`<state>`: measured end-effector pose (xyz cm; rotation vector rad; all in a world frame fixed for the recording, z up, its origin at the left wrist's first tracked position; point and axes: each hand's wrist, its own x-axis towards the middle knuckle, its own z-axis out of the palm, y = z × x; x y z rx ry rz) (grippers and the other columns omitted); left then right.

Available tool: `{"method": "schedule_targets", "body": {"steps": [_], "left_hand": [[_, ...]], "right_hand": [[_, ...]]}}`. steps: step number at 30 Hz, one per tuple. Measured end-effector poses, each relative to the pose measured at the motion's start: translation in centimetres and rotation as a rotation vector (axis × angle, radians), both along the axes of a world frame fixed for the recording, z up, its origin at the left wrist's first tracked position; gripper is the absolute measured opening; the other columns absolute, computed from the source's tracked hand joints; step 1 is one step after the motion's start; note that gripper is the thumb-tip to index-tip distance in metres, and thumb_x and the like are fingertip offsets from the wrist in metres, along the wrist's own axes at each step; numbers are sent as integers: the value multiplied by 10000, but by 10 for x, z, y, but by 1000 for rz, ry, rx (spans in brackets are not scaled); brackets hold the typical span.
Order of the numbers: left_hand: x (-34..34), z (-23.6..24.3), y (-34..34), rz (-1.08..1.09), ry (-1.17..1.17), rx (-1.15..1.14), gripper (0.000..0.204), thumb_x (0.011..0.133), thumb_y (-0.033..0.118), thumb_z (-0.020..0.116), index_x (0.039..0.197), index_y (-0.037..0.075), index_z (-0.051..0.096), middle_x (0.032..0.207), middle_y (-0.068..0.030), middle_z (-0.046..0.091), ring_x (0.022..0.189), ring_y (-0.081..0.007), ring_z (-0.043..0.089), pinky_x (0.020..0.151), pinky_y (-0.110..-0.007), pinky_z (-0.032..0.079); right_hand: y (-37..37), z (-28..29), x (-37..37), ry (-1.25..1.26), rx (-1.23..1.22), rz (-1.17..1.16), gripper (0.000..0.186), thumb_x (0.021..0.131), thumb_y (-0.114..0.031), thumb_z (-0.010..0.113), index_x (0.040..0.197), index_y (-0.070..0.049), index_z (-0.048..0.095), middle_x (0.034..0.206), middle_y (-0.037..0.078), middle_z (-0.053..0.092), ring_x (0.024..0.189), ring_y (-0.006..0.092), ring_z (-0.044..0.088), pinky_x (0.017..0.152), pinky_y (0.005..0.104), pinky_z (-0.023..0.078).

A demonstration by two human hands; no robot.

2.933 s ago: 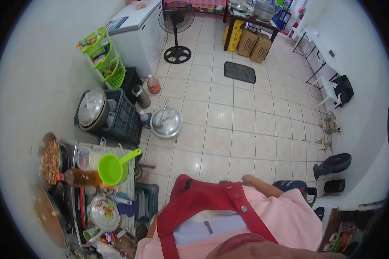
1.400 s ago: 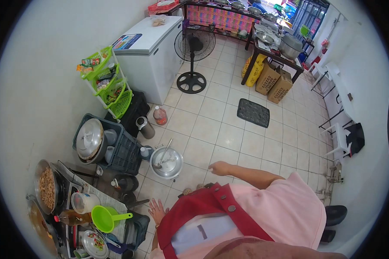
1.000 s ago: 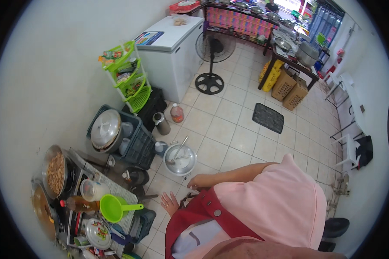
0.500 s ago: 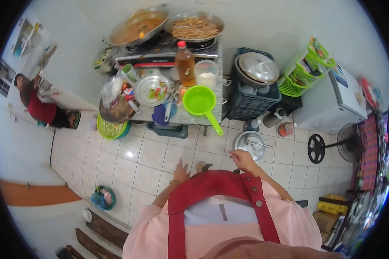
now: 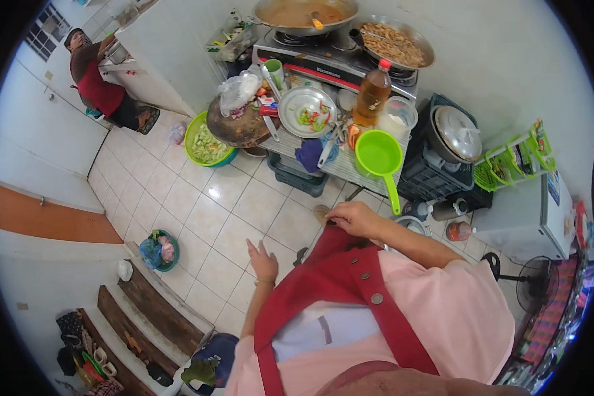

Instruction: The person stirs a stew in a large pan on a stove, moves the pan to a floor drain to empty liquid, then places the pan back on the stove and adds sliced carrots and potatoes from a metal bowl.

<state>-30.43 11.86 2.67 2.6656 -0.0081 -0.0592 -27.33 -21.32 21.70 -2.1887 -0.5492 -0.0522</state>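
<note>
My left hand (image 5: 264, 263) hangs open, fingers apart, beside my red apron (image 5: 317, 290) and over the floor. My right hand (image 5: 350, 218) is closed at the apron's upper part; whether it grips anything is hidden. Just above it, a green long-handled dipper (image 5: 377, 155) rests on the cluttered table (image 5: 350, 178), along with an oil bottle (image 5: 372, 95), a lidded tub (image 5: 396, 115), a plate of chopped vegetables (image 5: 308, 111) and a round wooden board (image 5: 226, 134). Behind these, two wide pans of food (image 5: 393, 43) (image 5: 306, 13) sit on the stove (image 5: 290, 56).
Below the table are a tub of cut greens (image 5: 204, 144) and a crate (image 5: 295, 179). A co-worker (image 5: 99, 92) is at the counter upper left. A basin with bags (image 5: 158, 251) and steps (image 5: 142, 307) lie left, crates with a pot (image 5: 454, 134), freezer (image 5: 521, 221) and fan (image 5: 534, 284) right.
I have turned left from the room toward the stove table, bringing the co-worker and steps into view. My right hand has moved up against the apron; my left stays spread.
</note>
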Motion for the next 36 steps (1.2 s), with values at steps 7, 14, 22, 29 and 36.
{"method": "schedule_targets", "body": {"steps": [7,14,22,29,36], "left_hand": [[-21,-70,16,-25,182,-175,563,721,84,673,1249,-22,509,1464,-322,155,1277,-448,349,1003,-430,399],[6,-127,66,332,383,-235,554,718,92,679,1232,-34,515,1419,-334,201,1141,-465,481,934,-439,442],[84,-118,119,340,576,-260,533,743,101,651,1243,-15,507,1353,-300,277,1091,-430,509,872,-439,455],[168,-114,169,329,683,-235,516,765,109,626,1253,1,500,1294,-270,343,1048,-399,535,818,-439,467],[232,-114,194,257,749,-218,499,787,117,602,1264,17,493,1236,-239,409,1004,-368,560,763,-440,478]], "right_hand": [[-26,36,153,-318,-324,-59,148,767,-98,622,909,-78,658,818,129,620,791,322,613,683,422,500],[-53,120,356,-634,-564,-491,202,806,-201,625,962,-75,647,943,146,600,903,335,592,756,416,508],[-84,108,505,-170,-892,-800,270,834,-172,606,1055,-26,557,1072,207,576,980,392,600,800,435,522],[-93,112,557,17,-1055,-856,216,866,-101,505,1069,-28,520,1006,220,606,893,381,646,720,439,544],[-117,157,561,-148,-1087,-874,197,837,-149,533,926,-44,675,928,177,680,860,311,676,701,406,547]]}}
